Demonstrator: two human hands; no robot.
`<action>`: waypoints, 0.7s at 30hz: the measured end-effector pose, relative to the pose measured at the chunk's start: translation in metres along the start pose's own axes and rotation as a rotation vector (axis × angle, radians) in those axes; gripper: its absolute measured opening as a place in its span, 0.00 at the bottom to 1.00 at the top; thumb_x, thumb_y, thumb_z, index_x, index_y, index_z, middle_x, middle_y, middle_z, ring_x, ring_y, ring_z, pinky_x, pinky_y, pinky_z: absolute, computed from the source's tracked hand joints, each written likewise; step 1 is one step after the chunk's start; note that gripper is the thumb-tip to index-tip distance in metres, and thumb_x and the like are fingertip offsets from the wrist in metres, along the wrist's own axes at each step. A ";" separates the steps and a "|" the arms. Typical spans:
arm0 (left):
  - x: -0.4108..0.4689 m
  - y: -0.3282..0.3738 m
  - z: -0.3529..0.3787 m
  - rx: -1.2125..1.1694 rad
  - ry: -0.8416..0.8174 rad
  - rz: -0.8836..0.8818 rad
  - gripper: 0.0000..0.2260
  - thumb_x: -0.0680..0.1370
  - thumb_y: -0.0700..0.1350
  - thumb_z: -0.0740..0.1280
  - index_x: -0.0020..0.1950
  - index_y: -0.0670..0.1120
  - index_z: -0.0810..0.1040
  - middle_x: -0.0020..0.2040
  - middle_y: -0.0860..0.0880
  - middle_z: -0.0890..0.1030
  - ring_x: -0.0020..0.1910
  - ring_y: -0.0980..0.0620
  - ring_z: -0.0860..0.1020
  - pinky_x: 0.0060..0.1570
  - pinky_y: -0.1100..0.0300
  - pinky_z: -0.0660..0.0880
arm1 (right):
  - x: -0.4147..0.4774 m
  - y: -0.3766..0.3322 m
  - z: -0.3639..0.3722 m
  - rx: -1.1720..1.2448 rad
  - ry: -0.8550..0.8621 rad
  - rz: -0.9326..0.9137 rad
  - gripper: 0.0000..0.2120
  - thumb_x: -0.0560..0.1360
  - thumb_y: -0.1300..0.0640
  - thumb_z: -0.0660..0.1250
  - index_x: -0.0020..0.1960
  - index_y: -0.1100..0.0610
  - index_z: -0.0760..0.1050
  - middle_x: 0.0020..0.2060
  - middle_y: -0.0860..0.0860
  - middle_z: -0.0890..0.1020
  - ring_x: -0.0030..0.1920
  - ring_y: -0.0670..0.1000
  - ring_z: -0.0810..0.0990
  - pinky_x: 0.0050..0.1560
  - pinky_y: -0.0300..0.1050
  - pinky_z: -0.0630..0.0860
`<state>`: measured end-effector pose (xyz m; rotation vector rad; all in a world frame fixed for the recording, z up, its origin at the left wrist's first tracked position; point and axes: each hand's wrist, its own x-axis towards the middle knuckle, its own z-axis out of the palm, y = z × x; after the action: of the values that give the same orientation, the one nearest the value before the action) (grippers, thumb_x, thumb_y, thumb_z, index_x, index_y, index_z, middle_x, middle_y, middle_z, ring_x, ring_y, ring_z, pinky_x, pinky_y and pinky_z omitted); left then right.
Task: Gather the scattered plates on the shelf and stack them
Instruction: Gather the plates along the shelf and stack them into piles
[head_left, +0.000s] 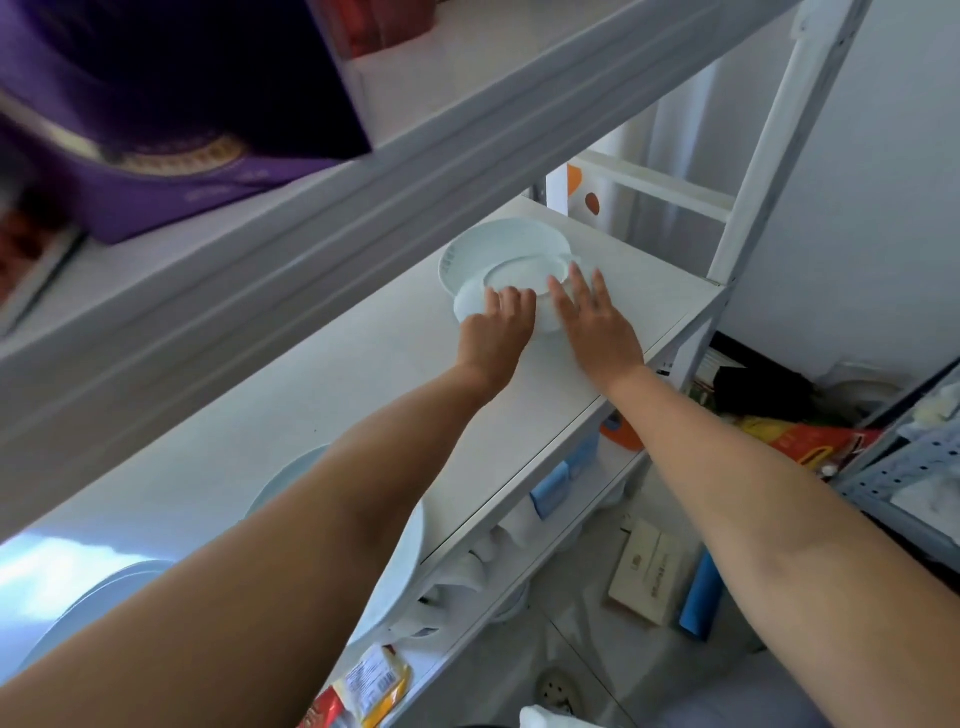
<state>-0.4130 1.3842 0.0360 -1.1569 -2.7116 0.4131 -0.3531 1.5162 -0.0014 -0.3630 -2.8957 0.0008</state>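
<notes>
Both arms reach out to the far end of a white shelf (322, 395), where the left hand (496, 332) and the right hand (597, 322) rest on an upside-down white plate (519, 278) that leans on another white plate (493, 241) behind it.

No text could be read. Print showed on the tan box (645, 571) on the floor, on the yellow packet (375, 685) at the lower shelf edge, and on the red-and-yellow bag (800, 441) at right, but all of it was too small or blurred to make out.
</notes>
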 end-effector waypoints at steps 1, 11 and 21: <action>-0.005 -0.002 -0.002 -0.020 0.020 -0.014 0.25 0.48 0.41 0.81 0.42 0.46 0.81 0.36 0.50 0.80 0.35 0.51 0.81 0.17 0.66 0.66 | 0.000 -0.003 -0.004 0.067 0.061 0.040 0.34 0.70 0.66 0.72 0.73 0.61 0.62 0.69 0.66 0.69 0.67 0.69 0.70 0.50 0.57 0.80; -0.057 -0.052 -0.030 -0.079 0.271 -0.051 0.18 0.67 0.32 0.69 0.56 0.42 0.75 0.46 0.46 0.80 0.41 0.45 0.80 0.29 0.56 0.72 | 0.001 -0.034 -0.042 0.459 0.296 0.335 0.14 0.80 0.60 0.58 0.64 0.60 0.74 0.58 0.58 0.80 0.59 0.59 0.77 0.54 0.52 0.77; -0.090 -0.085 -0.058 -1.029 0.186 -0.398 0.12 0.72 0.34 0.59 0.52 0.44 0.74 0.52 0.40 0.80 0.47 0.39 0.80 0.41 0.51 0.79 | -0.012 -0.035 -0.063 0.944 0.052 0.694 0.15 0.74 0.49 0.67 0.45 0.62 0.74 0.42 0.57 0.76 0.47 0.62 0.79 0.49 0.53 0.79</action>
<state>-0.3937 1.2734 0.1135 -0.6633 -2.8602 -1.1896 -0.3360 1.4777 0.0583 -1.0679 -2.2080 1.3426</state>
